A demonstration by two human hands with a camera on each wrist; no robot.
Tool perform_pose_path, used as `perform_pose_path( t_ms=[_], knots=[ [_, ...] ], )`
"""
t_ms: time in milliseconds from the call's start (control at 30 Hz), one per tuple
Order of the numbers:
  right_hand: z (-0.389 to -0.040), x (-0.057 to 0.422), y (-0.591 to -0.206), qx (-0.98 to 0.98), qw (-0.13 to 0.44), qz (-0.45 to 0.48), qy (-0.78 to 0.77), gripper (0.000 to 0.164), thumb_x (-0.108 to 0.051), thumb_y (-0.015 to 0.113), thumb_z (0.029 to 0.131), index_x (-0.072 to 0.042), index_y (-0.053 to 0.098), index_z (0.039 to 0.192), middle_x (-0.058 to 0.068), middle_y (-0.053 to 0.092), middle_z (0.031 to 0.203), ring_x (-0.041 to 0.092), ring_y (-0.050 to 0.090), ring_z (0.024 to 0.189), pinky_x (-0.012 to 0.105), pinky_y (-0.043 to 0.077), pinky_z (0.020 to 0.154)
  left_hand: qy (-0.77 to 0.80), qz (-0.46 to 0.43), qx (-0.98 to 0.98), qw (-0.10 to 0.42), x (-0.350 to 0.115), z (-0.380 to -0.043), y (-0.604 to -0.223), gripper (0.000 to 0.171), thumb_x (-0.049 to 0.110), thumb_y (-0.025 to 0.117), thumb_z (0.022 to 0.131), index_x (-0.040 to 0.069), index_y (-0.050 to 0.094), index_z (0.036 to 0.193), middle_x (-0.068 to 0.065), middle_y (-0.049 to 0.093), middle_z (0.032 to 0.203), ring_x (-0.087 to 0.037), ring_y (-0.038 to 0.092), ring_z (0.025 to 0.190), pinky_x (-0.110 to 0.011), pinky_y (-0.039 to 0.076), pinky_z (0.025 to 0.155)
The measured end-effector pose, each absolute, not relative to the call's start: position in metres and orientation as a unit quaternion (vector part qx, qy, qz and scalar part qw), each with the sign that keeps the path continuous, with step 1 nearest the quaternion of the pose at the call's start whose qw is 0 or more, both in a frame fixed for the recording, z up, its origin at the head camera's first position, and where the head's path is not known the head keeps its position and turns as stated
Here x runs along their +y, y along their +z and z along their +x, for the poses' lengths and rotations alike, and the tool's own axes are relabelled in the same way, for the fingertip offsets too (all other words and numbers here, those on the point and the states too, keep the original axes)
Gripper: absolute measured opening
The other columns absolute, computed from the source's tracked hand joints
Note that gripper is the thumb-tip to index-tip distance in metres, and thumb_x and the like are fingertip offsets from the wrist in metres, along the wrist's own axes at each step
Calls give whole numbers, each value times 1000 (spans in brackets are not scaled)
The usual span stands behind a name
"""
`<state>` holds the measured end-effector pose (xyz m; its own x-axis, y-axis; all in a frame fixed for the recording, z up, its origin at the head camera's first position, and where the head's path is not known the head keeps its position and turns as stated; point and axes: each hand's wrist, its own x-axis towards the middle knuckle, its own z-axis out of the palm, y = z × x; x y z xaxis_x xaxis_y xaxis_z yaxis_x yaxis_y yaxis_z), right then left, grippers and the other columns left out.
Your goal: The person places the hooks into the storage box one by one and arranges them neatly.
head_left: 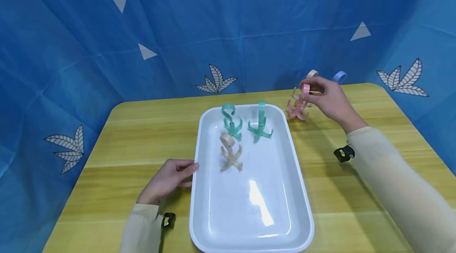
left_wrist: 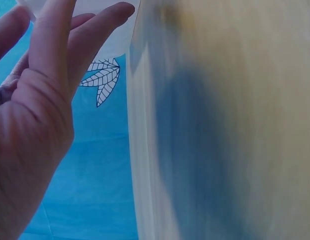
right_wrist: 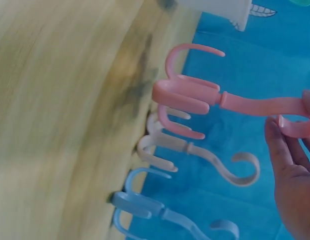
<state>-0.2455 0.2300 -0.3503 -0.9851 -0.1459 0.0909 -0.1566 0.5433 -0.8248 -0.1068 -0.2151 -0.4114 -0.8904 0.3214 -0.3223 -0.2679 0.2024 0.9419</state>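
Note:
My right hand (head_left: 325,96) pinches the curved top of a pink multi-prong hanging hook (right_wrist: 187,97), its prongs pointing down at the table's far right. Whether its base touches the table I cannot tell. Close behind it stand a beige hook (right_wrist: 167,142) and a blue hook (right_wrist: 140,205), the blue one mostly hidden by the hand in the head view. A white tray (head_left: 249,221) lies in the middle, holding two green hooks (head_left: 261,126) and a beige hook (head_left: 230,156), all upright. At its left rim, my left hand (head_left: 169,179) rests with fingers extended, touching the edge.
The wooden table (head_left: 135,138) reaches around the tray on both sides. A blue patterned cloth (head_left: 185,15) hangs behind the far edge and along the sides. Each wrist wears a small black device (head_left: 344,153).

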Motion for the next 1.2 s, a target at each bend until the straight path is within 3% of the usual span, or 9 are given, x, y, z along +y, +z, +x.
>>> perform_pose_path(
  t_ms=[133, 333, 567, 733, 833, 1033, 1200],
  knots=[
    [-241, 233, -341, -881, 5, 99, 463, 43, -22, 63, 98, -5, 55, 136, 14, 57, 131, 29, 53, 121, 24, 50, 89, 635, 15, 738, 229, -216, -107, -410, 52, 27, 63, 98, -11, 55, 132, -24, 57, 131, -30, 62, 111, -39, 56, 87],
    [-225, 241, -324, -899, 5, 99, 427, 48, -31, 64, 98, -7, 54, 138, 14, 56, 131, 31, 53, 119, 15, 49, 73, 645, 20, 727, 234, -213, -110, -413, 53, 26, 64, 98, -12, 53, 133, -25, 57, 130, -32, 63, 109, -40, 56, 86],
    [-201, 244, -306, -906, 8, 108, 410, 49, -28, 66, 97, -9, 53, 140, 14, 50, 137, 37, 55, 118, 11, 50, 81, 647, 14, 726, 232, -213, -109, -413, 52, 25, 63, 98, -13, 53, 132, -26, 58, 129, -31, 64, 107, -40, 57, 86],
    [-187, 248, -295, -906, 23, 122, 404, 44, -24, 68, 95, -8, 57, 135, 8, 55, 128, 36, 57, 117, 5, 46, 80, 641, 19, 731, 235, -214, -110, -412, 51, 26, 63, 99, -11, 54, 132, -25, 57, 131, -32, 62, 110, -40, 56, 86],
    [-183, 249, -290, -910, 27, 132, 393, 41, -23, 69, 95, -9, 60, 133, 5, 57, 123, 29, 60, 115, 3, 45, 79, 634, 22, 739, 229, -215, -112, -410, 51, 27, 63, 98, -10, 55, 132, -24, 57, 130, -32, 62, 111, -40, 56, 86],
    [-178, 246, -284, -905, 14, 152, 398, 38, -20, 69, 95, -11, 61, 131, 4, 59, 122, -4, 59, 103, 6, 47, 79, 631, 16, 741, 230, -215, -111, -410, 52, 27, 64, 98, -11, 55, 132, -24, 58, 129, -32, 63, 109, -40, 56, 86],
    [-175, 242, -285, -895, -5, 159, 417, 37, -17, 70, 94, -11, 62, 130, 4, 59, 122, -4, 61, 100, 10, 51, 78, 638, 17, 734, 232, -214, -107, -413, 50, 26, 63, 99, -12, 55, 130, -25, 58, 128, -33, 63, 109, -40, 56, 86]
  ],
)
